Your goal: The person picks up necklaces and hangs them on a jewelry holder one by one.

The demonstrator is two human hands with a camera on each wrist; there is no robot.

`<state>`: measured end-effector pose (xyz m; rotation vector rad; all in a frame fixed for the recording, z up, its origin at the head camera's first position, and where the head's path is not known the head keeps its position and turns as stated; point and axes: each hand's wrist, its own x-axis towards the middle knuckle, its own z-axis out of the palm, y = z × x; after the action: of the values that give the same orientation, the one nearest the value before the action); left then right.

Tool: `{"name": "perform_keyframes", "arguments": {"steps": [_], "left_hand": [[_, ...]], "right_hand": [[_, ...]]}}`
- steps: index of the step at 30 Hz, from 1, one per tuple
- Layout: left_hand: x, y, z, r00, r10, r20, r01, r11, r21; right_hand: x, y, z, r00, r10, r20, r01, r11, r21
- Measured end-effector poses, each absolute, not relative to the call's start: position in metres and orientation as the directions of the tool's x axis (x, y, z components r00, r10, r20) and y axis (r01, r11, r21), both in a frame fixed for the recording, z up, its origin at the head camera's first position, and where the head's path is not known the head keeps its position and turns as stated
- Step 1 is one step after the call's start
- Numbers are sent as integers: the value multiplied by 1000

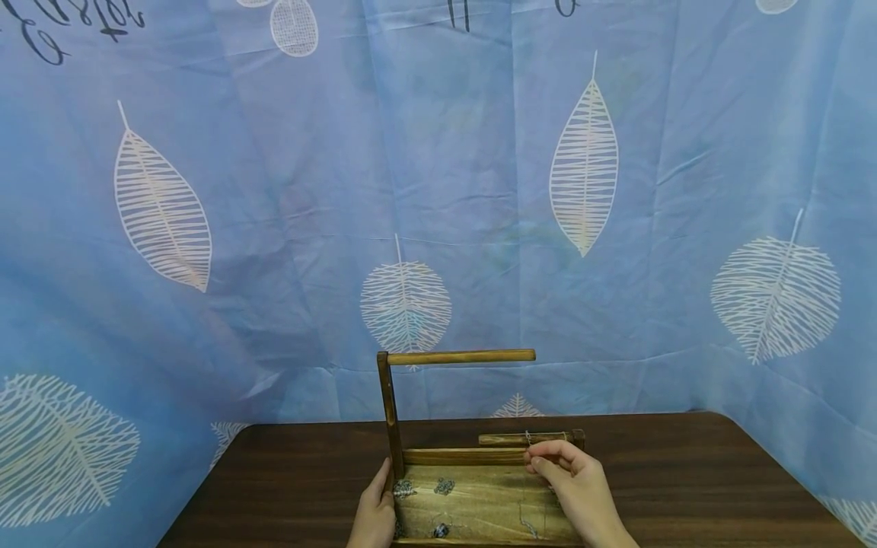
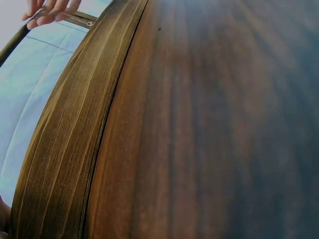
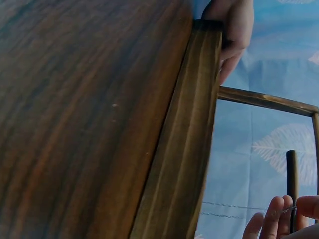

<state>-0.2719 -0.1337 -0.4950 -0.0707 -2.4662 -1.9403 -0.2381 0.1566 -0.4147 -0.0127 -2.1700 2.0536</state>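
Note:
A wooden jewelry stand (image 1: 468, 457) with a shallow tray base stands on the brown table. At the tray's left end my left hand (image 1: 374, 508) grips the side wall, its fingers pointing away along the upright. My right hand (image 1: 578, 487) is over the tray's right part, thumb and fingers pinching a thin silver chain (image 1: 528, 438) beside the short lower bar (image 1: 503, 440). Fine strands trail from these fingers in the right wrist view. Several small heaps of chain, one being a tangled chain (image 1: 444, 485), lie in the tray; another chain (image 1: 529, 527) lies stretched near its front right.
The stand's tall post (image 1: 390, 411) carries a long upper bar (image 1: 462, 356) at the left, reaching right over the tray. Brown table top (image 1: 288, 487) surrounds the stand. Behind hangs a blue cloth (image 1: 479, 190) with white leaf prints.

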Motion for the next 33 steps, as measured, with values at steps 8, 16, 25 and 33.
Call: {"name": "perform_keyframes", "arguments": {"steps": [8,16,25,33], "left_hand": [[-273,-132,-494,-1000,23,18,22,232,972],[-273,-132,-493,-1000,24,9,14,233,972],[-271,-134,-496,-999,44,17,26,223,975],[-271,-134,-492,-999,43,3,12,222,975]], "right_hand": [[-242,159,-423,-988,115,99,-92,62,-994],[-243,161,-431,-991,110,76,-66,85,-994],[-240,162,-441,-994,86,75,-62,136,-989],[-236,162,-441,-991,77,112,-97,169,-981]]}}
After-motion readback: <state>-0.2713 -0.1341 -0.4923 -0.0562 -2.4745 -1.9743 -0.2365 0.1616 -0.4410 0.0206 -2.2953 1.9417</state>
